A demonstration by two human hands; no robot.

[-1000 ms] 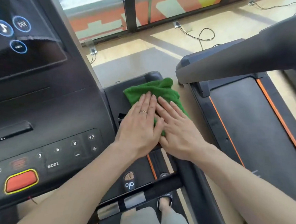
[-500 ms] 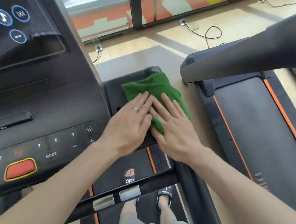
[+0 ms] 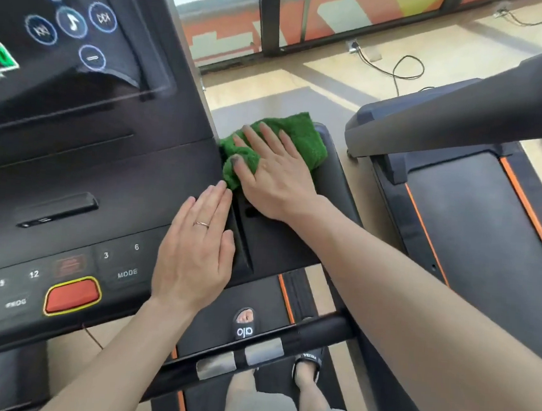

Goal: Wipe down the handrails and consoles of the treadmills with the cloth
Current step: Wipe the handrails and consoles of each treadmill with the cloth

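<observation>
A green cloth (image 3: pixel 303 137) lies bunched on the black right side tray (image 3: pixel 328 190) of the treadmill console (image 3: pixel 98 180). My right hand (image 3: pixel 275 173) presses flat on the cloth, fingers straight and spread, pushing it against the console's right edge. My left hand (image 3: pixel 196 251) rests flat on the console's right corner just below the cloth, fingers straight; its fingertips nearly reach the cloth. It wears a ring. A black front handrail (image 3: pixel 315 335) with silver grip pads crosses below my forearms.
The console has number keys, a MODE key and a red stop button (image 3: pixel 72 295). A touchscreen (image 3: pixel 61 23) stands at upper left. A second treadmill (image 3: pixel 473 226) with its grey handrail (image 3: pixel 462 112) is on the right. Cables lie on the floor (image 3: pixel 398 69). My sandalled feet stand on the belt.
My left hand has come off the cloth and now lies on the console corner. My right hand has slid the cloth left against the console edge. The camera has swung right.
</observation>
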